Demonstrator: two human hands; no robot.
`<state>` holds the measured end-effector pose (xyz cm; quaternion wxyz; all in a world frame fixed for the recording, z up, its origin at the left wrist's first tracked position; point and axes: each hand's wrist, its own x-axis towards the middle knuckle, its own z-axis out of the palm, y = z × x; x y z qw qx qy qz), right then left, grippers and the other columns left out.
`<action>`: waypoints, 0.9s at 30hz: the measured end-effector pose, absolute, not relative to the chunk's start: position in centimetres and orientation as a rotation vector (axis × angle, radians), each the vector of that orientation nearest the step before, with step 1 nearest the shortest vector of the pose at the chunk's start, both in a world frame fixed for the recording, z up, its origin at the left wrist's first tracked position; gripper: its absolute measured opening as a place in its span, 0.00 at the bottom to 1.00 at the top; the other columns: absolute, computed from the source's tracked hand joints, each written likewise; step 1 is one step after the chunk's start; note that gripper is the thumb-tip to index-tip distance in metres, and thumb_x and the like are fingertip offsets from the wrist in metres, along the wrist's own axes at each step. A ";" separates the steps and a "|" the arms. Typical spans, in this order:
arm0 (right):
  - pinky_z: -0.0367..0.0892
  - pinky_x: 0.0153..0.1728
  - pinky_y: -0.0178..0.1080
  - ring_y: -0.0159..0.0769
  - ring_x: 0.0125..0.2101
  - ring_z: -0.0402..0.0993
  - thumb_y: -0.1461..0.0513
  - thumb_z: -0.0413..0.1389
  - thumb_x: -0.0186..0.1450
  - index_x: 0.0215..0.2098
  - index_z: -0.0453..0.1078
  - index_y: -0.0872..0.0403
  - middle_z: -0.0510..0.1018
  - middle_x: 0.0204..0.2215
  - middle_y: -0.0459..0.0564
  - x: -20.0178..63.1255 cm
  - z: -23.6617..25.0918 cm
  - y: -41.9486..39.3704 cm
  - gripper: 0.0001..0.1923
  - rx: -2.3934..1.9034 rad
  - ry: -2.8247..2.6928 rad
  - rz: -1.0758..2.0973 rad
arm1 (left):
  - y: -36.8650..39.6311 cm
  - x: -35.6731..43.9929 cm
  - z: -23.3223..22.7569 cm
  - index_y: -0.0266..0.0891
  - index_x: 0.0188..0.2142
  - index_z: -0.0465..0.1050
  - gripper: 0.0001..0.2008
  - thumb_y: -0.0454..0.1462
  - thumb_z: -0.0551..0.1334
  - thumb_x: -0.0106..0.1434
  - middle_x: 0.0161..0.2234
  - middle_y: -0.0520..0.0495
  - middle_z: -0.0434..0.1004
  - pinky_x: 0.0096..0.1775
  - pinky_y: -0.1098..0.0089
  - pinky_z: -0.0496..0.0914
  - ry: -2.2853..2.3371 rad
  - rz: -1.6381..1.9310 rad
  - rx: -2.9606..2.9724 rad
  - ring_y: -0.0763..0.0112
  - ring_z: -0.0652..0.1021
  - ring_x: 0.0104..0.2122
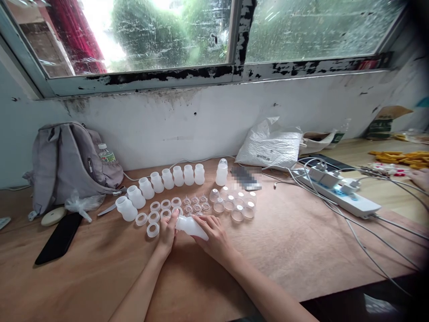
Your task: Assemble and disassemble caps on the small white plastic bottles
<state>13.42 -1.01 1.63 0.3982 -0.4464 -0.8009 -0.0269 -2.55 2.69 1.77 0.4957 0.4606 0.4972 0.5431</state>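
A whitish baby bottle lies tilted on its side between my two hands, just above the table. My left hand has its fingers closed at the bottle's neck end, where a collar seems to sit. Around the bottle's body my right hand is wrapped. Just beyond my left hand lie several white screw rings, with clear nipples beside them. To their right sit several transparent dome caps. Behind them, open bottle bodies stand in a curved row, and one capped bottle stands upright.
On the left are a grey backpack, a black phone-like slab and a crumpled plastic bag. A white power strip with plugs and trailing cables lies on the right. A silver mailing bag rests against the wall.
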 end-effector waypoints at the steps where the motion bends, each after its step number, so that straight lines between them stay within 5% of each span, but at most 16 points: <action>1: 0.64 0.38 0.44 0.42 0.38 0.66 0.59 0.54 0.58 0.52 0.60 0.52 0.71 0.39 0.54 13.4 1.6 -1.0 0.23 -1.135 -2.024 -0.064 | 2.7 -2.5 1.8 0.39 0.12 0.52 0.23 0.49 0.57 0.53 0.09 0.58 0.51 0.15 0.75 0.47 1.204 1.318 1.112 0.81 0.54 0.10; 11: 0.67 0.36 0.40 0.39 0.36 0.68 0.60 0.58 0.54 0.51 0.60 0.51 0.71 0.38 0.52 13.1 2.4 -1.4 0.26 -1.135 -1.987 0.075 | 2.4 -2.4 2.2 0.39 0.13 0.52 0.21 0.47 0.57 0.53 0.10 0.58 0.51 0.16 0.76 0.48 1.139 1.338 1.109 0.82 0.55 0.11; 27: 0.67 0.37 0.40 0.40 0.38 0.69 0.61 0.58 0.53 0.42 0.61 0.53 0.72 0.37 0.51 13.1 1.4 -1.2 0.19 -1.235 -1.793 0.333 | 2.7 -3.0 3.0 0.36 0.30 0.70 0.09 0.39 0.61 0.49 0.27 0.51 0.69 0.21 0.78 0.60 0.971 1.337 1.016 0.77 0.69 0.23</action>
